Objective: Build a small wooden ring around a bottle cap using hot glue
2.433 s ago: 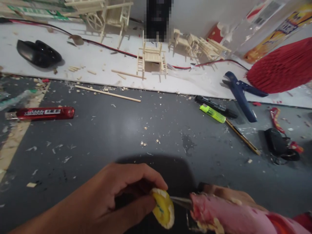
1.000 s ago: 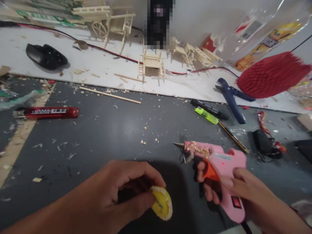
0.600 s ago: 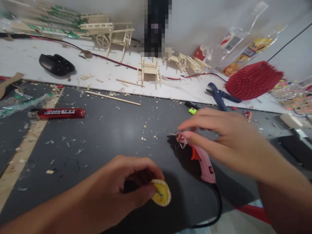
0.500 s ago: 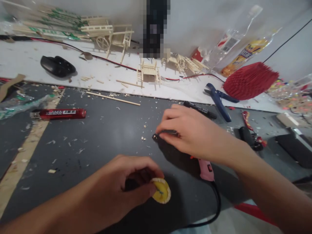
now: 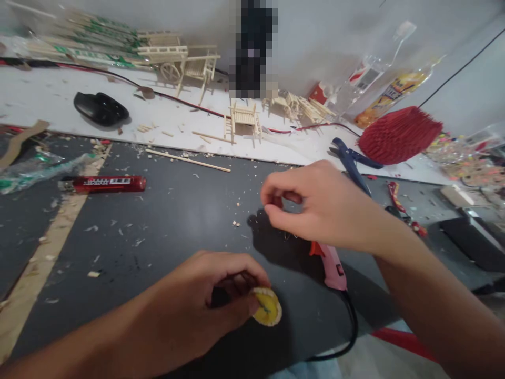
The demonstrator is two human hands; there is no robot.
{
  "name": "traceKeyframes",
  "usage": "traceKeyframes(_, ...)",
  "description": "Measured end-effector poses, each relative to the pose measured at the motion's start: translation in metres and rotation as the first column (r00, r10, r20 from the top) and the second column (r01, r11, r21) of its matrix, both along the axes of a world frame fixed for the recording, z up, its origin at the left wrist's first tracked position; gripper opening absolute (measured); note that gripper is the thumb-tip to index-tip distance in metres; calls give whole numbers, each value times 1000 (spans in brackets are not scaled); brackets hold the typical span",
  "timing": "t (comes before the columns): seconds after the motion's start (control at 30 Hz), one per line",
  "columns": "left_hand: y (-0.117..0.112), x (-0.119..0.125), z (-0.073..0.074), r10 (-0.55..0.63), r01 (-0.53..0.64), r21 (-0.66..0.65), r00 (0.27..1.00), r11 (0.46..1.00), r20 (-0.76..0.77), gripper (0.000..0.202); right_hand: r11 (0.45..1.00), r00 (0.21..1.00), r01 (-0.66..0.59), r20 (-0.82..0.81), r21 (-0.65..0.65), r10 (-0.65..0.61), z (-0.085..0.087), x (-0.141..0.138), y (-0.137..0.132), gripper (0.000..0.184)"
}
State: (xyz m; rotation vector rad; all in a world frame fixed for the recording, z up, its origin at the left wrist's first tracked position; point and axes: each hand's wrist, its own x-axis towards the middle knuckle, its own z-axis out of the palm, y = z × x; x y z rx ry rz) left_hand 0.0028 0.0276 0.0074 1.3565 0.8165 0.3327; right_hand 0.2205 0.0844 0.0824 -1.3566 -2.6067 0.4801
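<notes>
My left hand (image 5: 213, 300) pinches a small yellow disc (image 5: 269, 308) between thumb and fingers. Pale little pieces ring the disc's rim, and a bluish mark shows at its middle. Above the dark table and to the right of the disc is my right hand (image 5: 303, 205), its thumb and curled fingers brought together. Anything between those fingertips is too small or hidden to make out. Partly beneath the right hand lies a pink glue gun (image 5: 333, 268) with an orange trigger. Tiny pale chips (image 5: 235, 223) lie on the table to the left of the right fingertips.
A red lighter-like tube (image 5: 110, 183) and a thin wooden stick (image 5: 187, 160) lie on the table. Behind are a black mouse (image 5: 101, 109), a miniature wooden chair (image 5: 243, 118), other stick models (image 5: 189, 63), blue pliers (image 5: 351, 160) and a red bundle (image 5: 400, 135). A black cord trails from the glue gun.
My right hand has lifted from the tabletop with its fingers curled, and more of the glue gun shows. The left hand keeps its hold on the yellow disc. The view has shifted slightly.
</notes>
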Motion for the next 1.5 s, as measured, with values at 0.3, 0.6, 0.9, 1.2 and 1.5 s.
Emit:
traceKeyframes(0.3, -6, -5, -3, -42, 42, 11, 999, 999, 3, 13, 963, 850, 213, -454, -168, -267, 5, 29, -80, 23)
traceKeyframes(0.6, -8, -4, -1, 3, -3, 70, 1000, 998, 2, 15, 759, 447, 388, -614, -522, -651, -49, 9, -129, 17)
traceKeyframes(0.9, -10, -9, -7, 34, -27, 125, 998, 992, -51, 11, 715, 196, 343, -698, -609, -689, -63, -8, -139, 22)
traceKeyframes(1.2, -8, -5, -1, 75, -64, 136, 994, 989, -77, 8, 648, 139, 354, -648, -674, -749, -63, -12, -140, 20)
traceKeyframes(1.5, -10, -4, 0, 95, -85, 95, 989, 992, -111, 8, 778, 240, 197, -740, -597, -628, -76, 2, -138, 29)
